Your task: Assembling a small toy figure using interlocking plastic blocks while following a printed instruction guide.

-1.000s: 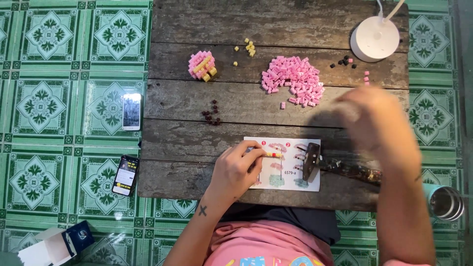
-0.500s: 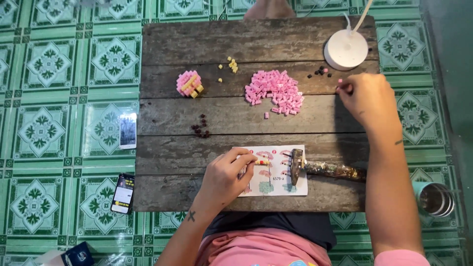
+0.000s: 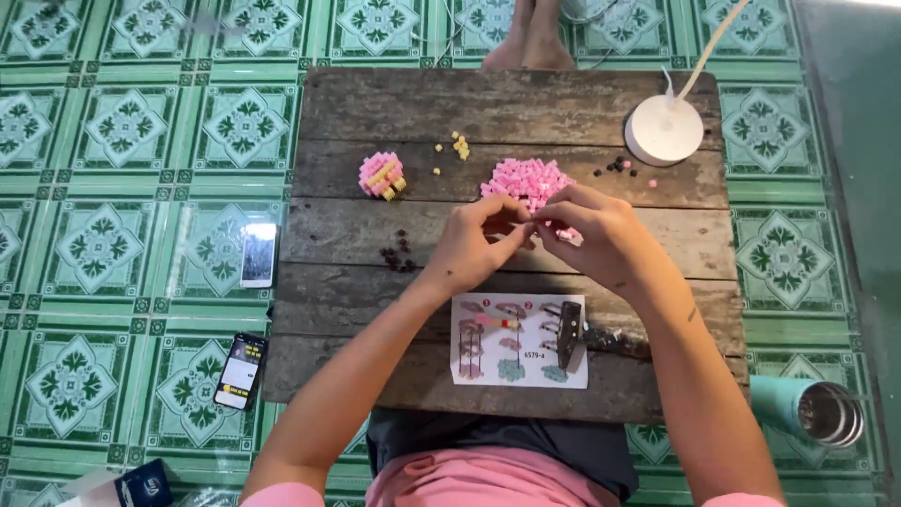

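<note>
both hands are now meeting above the weathered wooden plank surface: the left hand has left the white printed instruction sheet, the right hand has come back from the far dark beads, and their fingertips are pinching together on a tiny pink brick beside the heap of small pink bricks. assembly appears to be resuming. the sheet, bearing coloured diagrams, is lying at the near edge; a blue-and-white carton is sitting on the green tiled floor.
</note>
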